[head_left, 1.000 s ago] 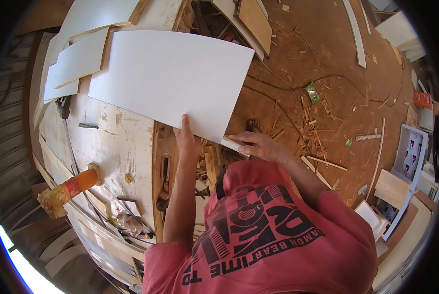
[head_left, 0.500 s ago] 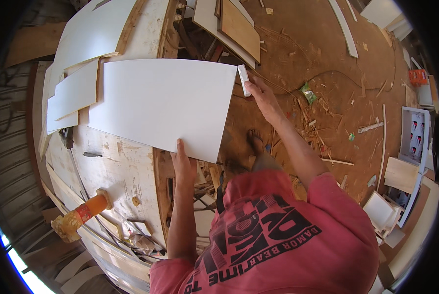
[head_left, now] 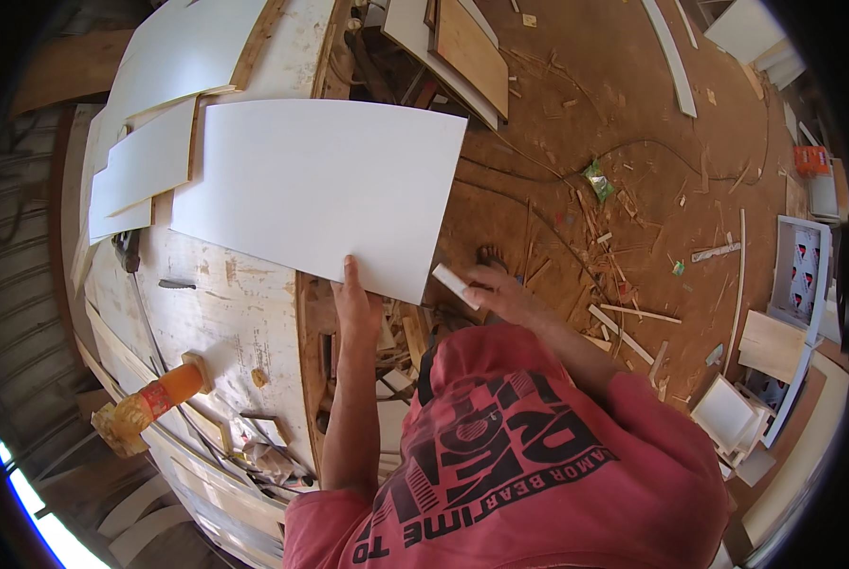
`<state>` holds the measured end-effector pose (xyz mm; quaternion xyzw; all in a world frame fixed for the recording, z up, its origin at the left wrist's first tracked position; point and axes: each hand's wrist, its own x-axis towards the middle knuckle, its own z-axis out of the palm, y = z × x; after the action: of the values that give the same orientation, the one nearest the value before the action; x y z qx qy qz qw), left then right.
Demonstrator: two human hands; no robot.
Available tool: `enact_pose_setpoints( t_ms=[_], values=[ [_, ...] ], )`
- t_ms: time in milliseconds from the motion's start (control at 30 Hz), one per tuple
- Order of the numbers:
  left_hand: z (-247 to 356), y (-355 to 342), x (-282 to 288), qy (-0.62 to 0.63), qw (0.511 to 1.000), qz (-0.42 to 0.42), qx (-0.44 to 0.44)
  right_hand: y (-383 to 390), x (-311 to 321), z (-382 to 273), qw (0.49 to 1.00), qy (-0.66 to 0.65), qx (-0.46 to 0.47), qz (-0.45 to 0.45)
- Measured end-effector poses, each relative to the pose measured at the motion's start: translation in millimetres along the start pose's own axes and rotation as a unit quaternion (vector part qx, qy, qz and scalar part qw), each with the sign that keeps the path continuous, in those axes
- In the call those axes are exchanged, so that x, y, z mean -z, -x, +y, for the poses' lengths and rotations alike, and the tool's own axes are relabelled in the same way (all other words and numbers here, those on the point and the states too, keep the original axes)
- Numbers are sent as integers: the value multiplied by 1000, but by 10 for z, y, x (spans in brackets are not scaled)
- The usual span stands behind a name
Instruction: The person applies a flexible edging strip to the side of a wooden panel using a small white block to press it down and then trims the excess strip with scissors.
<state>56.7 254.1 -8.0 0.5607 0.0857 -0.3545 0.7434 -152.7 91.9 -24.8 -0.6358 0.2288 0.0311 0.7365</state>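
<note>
A large white board [head_left: 320, 190] lies partly on the worn white workbench [head_left: 225, 322] and sticks out past its right edge. My left hand [head_left: 353, 302] presses on the board's near edge. My right hand [head_left: 496, 289] is at the board's near right corner, holding a small white block [head_left: 455, 281] against the edge. Several smaller white panels [head_left: 149, 161] lie stacked on the bench to the left of the big board.
An orange glue bottle [head_left: 154, 403] lies on the bench's near left part beside a small wood block. Wood offcuts and scraps [head_left: 614, 313] litter the brown floor on the right. Boards [head_left: 462, 47] lean at the far end; white frames [head_left: 804, 275] stand at the right.
My right hand went from the board's near corner up its right edge with the white block and has now come back down to the near right corner. My left hand stays on the board.
</note>
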Motion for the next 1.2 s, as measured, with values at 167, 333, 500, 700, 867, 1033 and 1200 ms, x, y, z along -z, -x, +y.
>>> enact_pose_setpoints(
  t_ms=[167,333,500,700,867,1033,1200],
  values=[
    [57,38,-109,-7,1000,-17,-8,-694,754,-587,972,-79,61,213],
    [78,34,-85,-32,999,24,15,-902,712,-816,967,-25,67,245],
    [22,4,11,-12,999,23,28,-321,20,-566,986,6,35,163],
    [10,-7,-1,-5,1000,8,10,62,-228,-297,995,82,62,-20],
    [-36,-33,-71,38,999,-1,-27,11,-62,-398,978,153,63,-126],
    [-51,-22,-1,50,998,9,-24,-51,314,-640,999,44,20,5],
    [-121,77,128,34,994,96,-37,-277,707,-1137,985,-146,84,33]
  ],
)
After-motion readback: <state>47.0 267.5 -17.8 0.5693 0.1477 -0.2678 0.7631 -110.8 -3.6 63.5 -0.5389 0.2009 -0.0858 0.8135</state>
